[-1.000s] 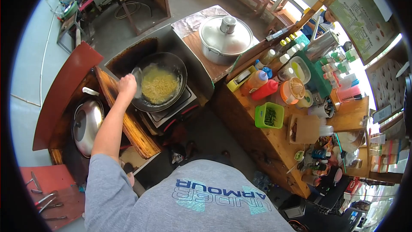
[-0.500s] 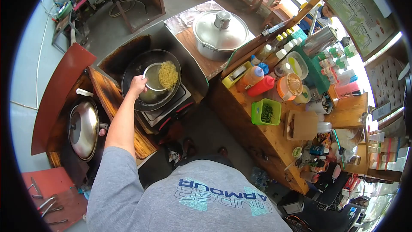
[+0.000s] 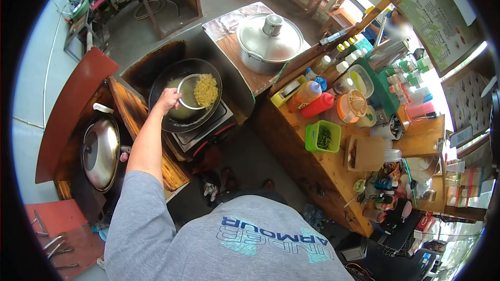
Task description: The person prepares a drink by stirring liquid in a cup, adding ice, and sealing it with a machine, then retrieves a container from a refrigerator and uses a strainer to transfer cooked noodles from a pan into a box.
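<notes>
My left hand [image 3: 168, 100] is closed around the handle end of a round, light-rimmed strainer [image 3: 184, 93]. The strainer sits inside a dark wok [image 3: 217, 75] with cloudy liquid in it. A clump of yellow noodles [image 3: 206, 91] lies at the strainer's right side; its exact contact with the rim is hard to make out. Under the wok is a gas stove [image 3: 213, 126]. My right hand is out of view.
A large lidded metal pot [image 3: 271, 41] stands behind the wok. At left, a domed lid [image 3: 101, 155] covers another pan. The wooden counter [image 3: 291, 145] at right holds sauce bottles [image 3: 317, 105], a green basket of chillies [image 3: 323, 136] and a cardboard piece [image 3: 367, 153]. A person [image 3: 398, 26] is beyond it.
My left hand and the strainer have shifted very slightly up in the wok. The noodles stay at the strainer's right side. The whole view has moved a little.
</notes>
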The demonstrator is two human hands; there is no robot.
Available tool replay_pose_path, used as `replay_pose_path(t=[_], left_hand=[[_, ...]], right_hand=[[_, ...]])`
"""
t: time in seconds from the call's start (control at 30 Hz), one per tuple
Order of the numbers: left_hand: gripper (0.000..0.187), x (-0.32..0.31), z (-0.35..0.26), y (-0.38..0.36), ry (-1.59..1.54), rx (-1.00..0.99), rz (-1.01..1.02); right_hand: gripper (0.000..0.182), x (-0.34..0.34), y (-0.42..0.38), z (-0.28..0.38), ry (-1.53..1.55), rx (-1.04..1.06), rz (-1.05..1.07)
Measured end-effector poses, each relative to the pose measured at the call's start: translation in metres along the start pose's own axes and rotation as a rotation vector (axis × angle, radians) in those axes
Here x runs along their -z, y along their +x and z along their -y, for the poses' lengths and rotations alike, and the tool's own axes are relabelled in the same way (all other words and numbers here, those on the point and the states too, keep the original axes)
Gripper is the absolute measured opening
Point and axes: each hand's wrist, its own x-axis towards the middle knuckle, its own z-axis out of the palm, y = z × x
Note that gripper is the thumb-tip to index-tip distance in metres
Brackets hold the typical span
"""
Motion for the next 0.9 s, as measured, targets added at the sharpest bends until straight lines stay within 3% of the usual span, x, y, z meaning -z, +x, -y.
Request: replay_pose_path(t=[0.5, 0.9], left_hand=[[0.012, 0.027, -0.008, -0.027, -0.303, 0.060, 0.108], [0.014, 0.079, -0.062, -0.097, -0.446, -0.161, -0.003]], right_hand=[[0.032, -0.004, 0.008, -0.012, 0.121, -0.058, 0.010], [0.032, -0.006, 0.029, -0.016, 0.211, -0.057, 0.049]])
